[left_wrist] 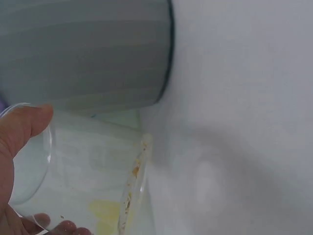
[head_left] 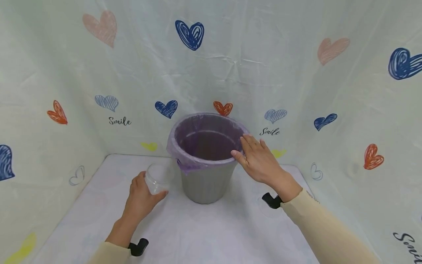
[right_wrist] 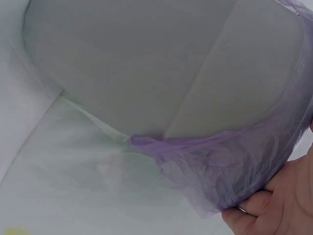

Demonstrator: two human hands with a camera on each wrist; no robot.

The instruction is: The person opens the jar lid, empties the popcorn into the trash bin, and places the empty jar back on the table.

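In the head view, a grey bin [head_left: 207,183] stands on the table, its mouth lined with a purple plastic bag [head_left: 189,165] folded over the rim. To the left of the bin, my left hand [head_left: 141,198] grips a clear plastic jar [head_left: 160,178], thumb on one side and fingers on the other. Brownish crumbs cling to the base end of the jar [left_wrist: 132,181] in the left wrist view. My right hand [head_left: 260,161] rests at the bin's right rim, fingers fairly straight against the bag's folded edge [right_wrist: 230,171].
A white cloth covers the table [head_left: 184,234]. Behind and at both sides hangs a pale curtain [head_left: 250,84] printed with hearts and "Smile". The bin stands near the table's back edge.
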